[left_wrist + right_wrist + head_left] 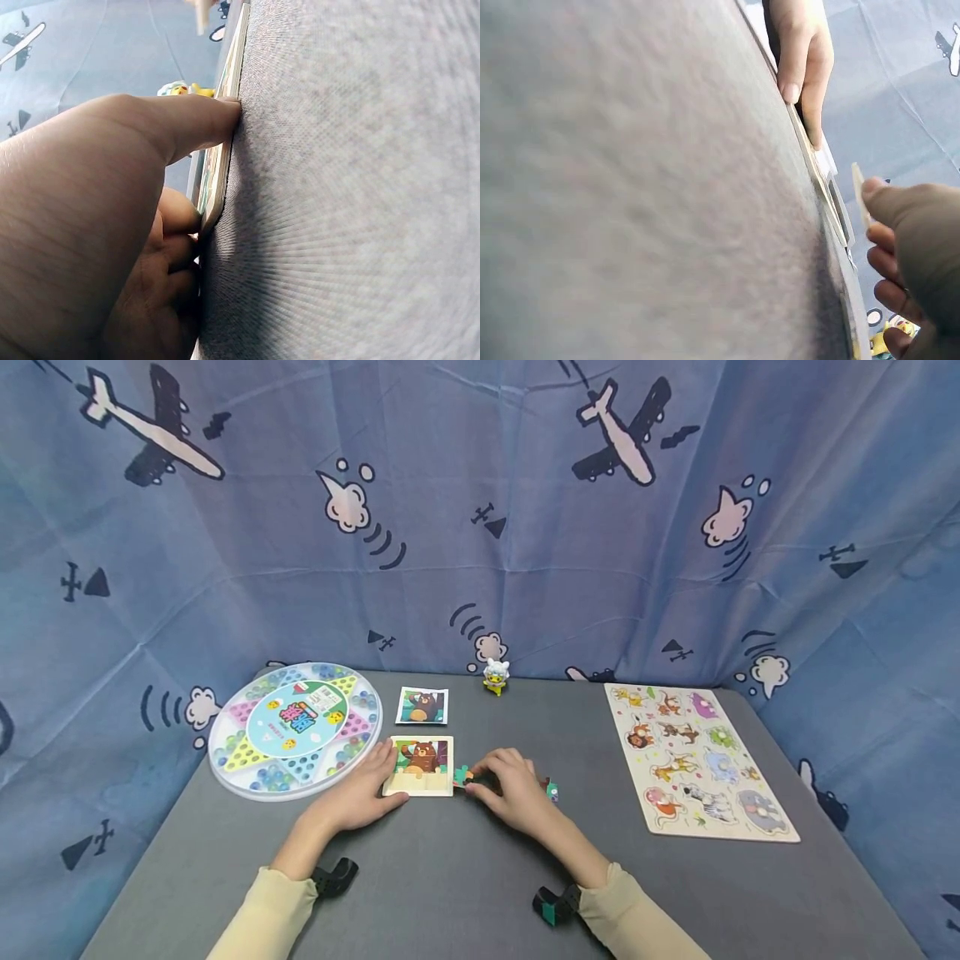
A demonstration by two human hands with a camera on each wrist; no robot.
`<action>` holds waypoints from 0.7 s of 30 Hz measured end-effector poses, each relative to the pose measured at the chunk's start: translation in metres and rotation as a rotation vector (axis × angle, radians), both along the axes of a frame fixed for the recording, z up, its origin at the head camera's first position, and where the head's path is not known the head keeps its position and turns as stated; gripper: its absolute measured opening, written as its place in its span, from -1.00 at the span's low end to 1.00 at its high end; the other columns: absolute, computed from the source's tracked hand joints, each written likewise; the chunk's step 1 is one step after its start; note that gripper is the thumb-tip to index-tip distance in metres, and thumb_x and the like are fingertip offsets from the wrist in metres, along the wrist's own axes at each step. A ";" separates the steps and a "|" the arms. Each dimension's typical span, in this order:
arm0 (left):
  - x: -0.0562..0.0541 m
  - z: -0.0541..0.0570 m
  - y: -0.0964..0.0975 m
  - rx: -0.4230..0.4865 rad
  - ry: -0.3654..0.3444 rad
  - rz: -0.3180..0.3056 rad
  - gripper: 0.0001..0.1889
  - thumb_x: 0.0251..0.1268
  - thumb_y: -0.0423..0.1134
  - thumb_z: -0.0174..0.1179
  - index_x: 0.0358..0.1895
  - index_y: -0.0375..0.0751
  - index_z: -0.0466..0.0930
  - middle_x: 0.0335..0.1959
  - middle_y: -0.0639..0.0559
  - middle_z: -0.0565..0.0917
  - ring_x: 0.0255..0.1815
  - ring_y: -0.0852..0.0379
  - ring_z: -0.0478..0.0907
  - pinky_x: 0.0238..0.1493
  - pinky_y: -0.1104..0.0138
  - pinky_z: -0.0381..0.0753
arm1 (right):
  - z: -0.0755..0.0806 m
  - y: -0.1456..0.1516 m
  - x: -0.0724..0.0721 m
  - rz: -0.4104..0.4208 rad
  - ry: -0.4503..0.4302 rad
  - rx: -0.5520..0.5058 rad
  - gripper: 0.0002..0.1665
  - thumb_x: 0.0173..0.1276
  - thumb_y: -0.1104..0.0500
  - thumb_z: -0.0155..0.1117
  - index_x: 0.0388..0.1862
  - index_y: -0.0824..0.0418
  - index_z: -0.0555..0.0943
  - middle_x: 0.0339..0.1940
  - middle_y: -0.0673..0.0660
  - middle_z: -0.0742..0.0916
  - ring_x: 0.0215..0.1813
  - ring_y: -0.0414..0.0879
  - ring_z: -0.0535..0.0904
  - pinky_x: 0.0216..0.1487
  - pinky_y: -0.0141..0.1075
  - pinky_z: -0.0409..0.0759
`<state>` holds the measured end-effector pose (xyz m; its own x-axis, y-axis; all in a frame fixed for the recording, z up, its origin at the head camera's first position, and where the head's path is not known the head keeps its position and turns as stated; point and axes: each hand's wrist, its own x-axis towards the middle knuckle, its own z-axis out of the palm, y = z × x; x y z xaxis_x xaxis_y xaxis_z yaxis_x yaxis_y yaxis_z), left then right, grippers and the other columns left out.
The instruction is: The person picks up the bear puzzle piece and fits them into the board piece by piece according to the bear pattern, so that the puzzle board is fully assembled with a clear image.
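Note:
A small wooden jigsaw puzzle board (424, 758) with a bear picture lies on the table, its lower strip bare wood. My left hand (366, 792) holds its lower left corner, thumb against the near edge and fingers along the left side. Just right of the board, my right hand (513, 785) pinches a green puzzle piece (462, 775) between thumb and fingers. Seen edge-on in the right wrist view, that piece (860, 193) is thin and raised off the table. More colourful pieces (552, 790) lie beyond the right hand, partly hidden by it. Behind the board is a matching bear picture card (422, 706).
A round marble game board (296, 731) stands close to the left hand. An animal peg puzzle (701, 762) lies on the right side. A small yellow-and-white figurine (496, 677) stands at the back edge, before a blue curtain (480, 527).

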<state>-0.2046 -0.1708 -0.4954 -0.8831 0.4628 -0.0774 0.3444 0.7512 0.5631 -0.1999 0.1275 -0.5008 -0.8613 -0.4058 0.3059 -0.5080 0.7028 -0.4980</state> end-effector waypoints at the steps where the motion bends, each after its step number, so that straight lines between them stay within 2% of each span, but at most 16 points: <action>1: 0.000 0.000 0.000 0.001 -0.002 -0.001 -0.09 0.58 0.00 0.21 0.65 -0.57 -0.02 0.72 -0.44 -0.10 0.74 -0.39 -0.16 0.70 -0.17 -0.04 | 0.001 -0.002 -0.001 0.000 -0.011 0.001 -0.78 0.41 0.03 0.54 -0.07 0.09 0.78 -0.06 0.01 0.73 0.11 0.01 0.56 0.03 -0.07 0.39; 8: 0.001 -0.002 -0.001 0.004 -0.016 0.003 -0.07 0.58 0.02 0.21 0.65 -0.57 -0.04 0.72 -0.43 -0.12 0.74 -0.39 -0.18 0.70 -0.18 -0.06 | 0.006 -0.024 -0.010 0.034 -0.065 -0.003 -0.75 0.45 0.00 0.50 -0.03 0.11 0.78 -0.02 0.05 0.73 0.15 0.03 0.55 0.05 -0.07 0.37; 16: -0.001 -0.004 -0.002 0.014 0.001 0.001 -0.06 0.57 0.04 0.23 0.65 -0.55 -0.02 0.73 -0.42 -0.10 0.74 -0.38 -0.15 0.69 -0.19 -0.02 | 0.007 -0.056 -0.015 0.115 -0.050 -0.015 -0.73 0.49 -0.01 0.46 -0.02 0.14 0.78 -0.04 0.07 0.74 0.12 0.02 0.55 0.02 -0.09 0.40; 21: -0.001 -0.002 -0.002 0.027 -0.005 0.008 -0.05 0.57 0.08 0.24 0.65 -0.54 0.00 0.73 -0.41 -0.09 0.74 -0.38 -0.14 0.69 -0.20 0.01 | 0.004 -0.071 -0.015 0.130 -0.043 0.001 -0.76 0.46 -0.02 0.49 -0.07 0.11 0.78 -0.11 0.02 0.73 0.07 -0.03 0.53 0.02 -0.13 0.38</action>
